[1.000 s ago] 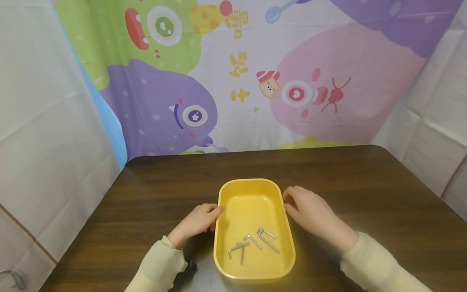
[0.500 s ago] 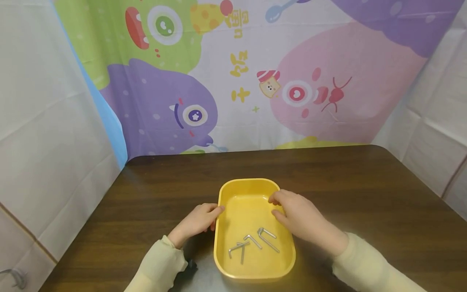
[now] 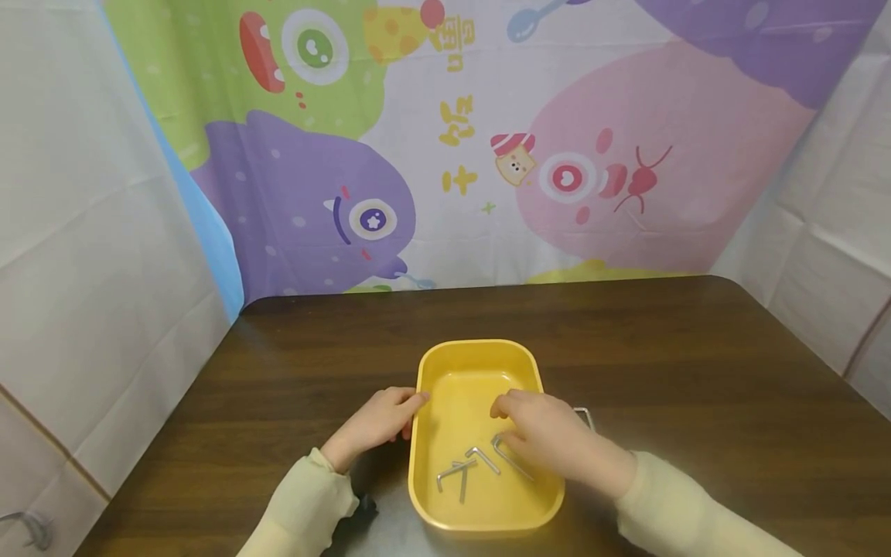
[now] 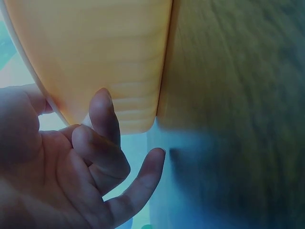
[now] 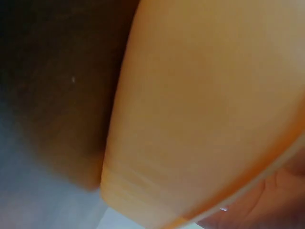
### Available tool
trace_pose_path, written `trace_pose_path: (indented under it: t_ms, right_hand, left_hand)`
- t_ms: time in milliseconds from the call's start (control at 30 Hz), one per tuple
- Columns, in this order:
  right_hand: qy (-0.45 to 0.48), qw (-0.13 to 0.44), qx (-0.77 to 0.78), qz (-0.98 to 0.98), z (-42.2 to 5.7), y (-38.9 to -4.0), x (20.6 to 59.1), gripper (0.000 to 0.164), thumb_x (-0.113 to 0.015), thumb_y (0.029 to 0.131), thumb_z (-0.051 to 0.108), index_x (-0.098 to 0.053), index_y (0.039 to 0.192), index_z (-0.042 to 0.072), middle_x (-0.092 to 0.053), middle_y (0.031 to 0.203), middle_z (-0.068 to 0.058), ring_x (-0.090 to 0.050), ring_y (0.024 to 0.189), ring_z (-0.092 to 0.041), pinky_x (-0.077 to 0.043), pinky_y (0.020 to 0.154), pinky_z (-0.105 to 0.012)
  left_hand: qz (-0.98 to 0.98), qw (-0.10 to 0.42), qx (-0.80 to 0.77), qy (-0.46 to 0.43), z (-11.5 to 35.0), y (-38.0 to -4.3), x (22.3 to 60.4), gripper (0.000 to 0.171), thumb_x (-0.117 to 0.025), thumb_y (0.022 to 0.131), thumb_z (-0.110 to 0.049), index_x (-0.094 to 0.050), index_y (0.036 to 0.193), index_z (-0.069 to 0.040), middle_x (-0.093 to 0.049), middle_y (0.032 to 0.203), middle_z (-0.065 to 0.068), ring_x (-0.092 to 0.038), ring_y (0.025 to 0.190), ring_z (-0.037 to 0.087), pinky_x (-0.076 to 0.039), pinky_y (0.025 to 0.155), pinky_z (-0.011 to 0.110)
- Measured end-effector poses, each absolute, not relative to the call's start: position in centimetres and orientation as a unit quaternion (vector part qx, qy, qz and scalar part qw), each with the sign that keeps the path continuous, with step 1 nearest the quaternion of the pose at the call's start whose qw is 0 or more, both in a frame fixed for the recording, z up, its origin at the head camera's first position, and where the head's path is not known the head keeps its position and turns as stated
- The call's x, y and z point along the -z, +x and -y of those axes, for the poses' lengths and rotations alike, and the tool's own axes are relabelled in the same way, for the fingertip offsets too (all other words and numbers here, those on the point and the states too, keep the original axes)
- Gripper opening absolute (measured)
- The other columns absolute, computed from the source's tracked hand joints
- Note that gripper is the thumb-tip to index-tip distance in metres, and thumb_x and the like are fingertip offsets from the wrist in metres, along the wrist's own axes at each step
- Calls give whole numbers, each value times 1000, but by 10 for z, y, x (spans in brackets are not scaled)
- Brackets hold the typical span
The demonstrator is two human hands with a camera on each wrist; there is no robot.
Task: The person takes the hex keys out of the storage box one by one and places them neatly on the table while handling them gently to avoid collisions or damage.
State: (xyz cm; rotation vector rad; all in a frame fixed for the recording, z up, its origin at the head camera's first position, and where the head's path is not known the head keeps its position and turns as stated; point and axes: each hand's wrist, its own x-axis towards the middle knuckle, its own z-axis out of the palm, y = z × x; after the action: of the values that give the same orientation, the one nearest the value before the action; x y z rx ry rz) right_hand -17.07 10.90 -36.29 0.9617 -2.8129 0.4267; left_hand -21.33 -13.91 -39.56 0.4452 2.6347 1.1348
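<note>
A yellow rectangular box [image 3: 455, 406] with rounded corners stands on the table. My left hand [image 3: 378, 419] holds its left wall; in the left wrist view the thumb is at the rim and the fingers curl outside the wall. Over the right half of the box reaches my right hand [image 3: 553, 435], fingers bent downward with nothing visible between them. Several L-shaped metal hex keys [image 3: 485, 461] lie on the box floor, some partly covered by that hand. Another hex key [image 3: 583, 416] lies on the table just right of the box, partly hidden behind the right hand.
The dark wooden table [image 3: 313, 348] extends around the box. A cartoon-print curtain [image 3: 473, 240] hangs behind it, with pale sheets at both sides. A small black object [image 3: 365, 504] sits beside the left sleeve.
My right hand has moved from outside the right rim to over the box interior, leftward and nearer. The hex key on the table has come into sight. The left hand stays put.
</note>
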Motion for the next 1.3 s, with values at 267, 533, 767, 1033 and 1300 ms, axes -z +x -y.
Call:
trace_pose_path:
  t_ms: [267,533,767,1033,1300]
  right_hand:
    - [343,73,-104,931,-102,-170,375,15,-63,74,13,-63,89,11,-58,80,3,-53,64,-12,-43,58,-27]
    - [343,112,-74,930,-101,-170,382,12,-64,72,13,-64,84,12,-58,75,3,-55,63,-13,-42,59,-28]
    - [332,111,-58,935,-99,-169,384,9,-65,72,16,-64,80,13,-56,72,4,-53,60,-13,-36,56,-25]
    - [338,124,-42,932,-99,-167,386,9,-69,71,21,-62,73,17,-53,66,6,-50,57,-10,-29,54,-23]
    - [340,122,-27,932,-99,-166,386,13,-71,70,25,-60,71,18,-48,61,9,-44,54,-8,-27,55,-23]
  left_hand:
    - [-902,116,-386,154,139,-213,395,35,-41,96,-32,-57,75,-10,-51,53,2,-41,44,11,-37,44,25]
    - [-902,116,-386,152,139,-213,393,35,-41,95,-33,-58,77,-9,-51,54,3,-42,45,11,-38,44,24]
    - [-903,120,-386,149,139,-212,393,35,-41,95,-33,-58,76,-9,-51,54,3,-41,44,11,-37,44,24]
    - [-901,121,-389,149,138,-212,393,35,-41,96,-33,-58,75,-10,-51,53,2,-41,44,11,-36,44,25]
    - [-901,121,-388,149,139,-212,394,36,-41,96,-34,-58,76,-10,-51,54,4,-41,44,12,-36,44,25]
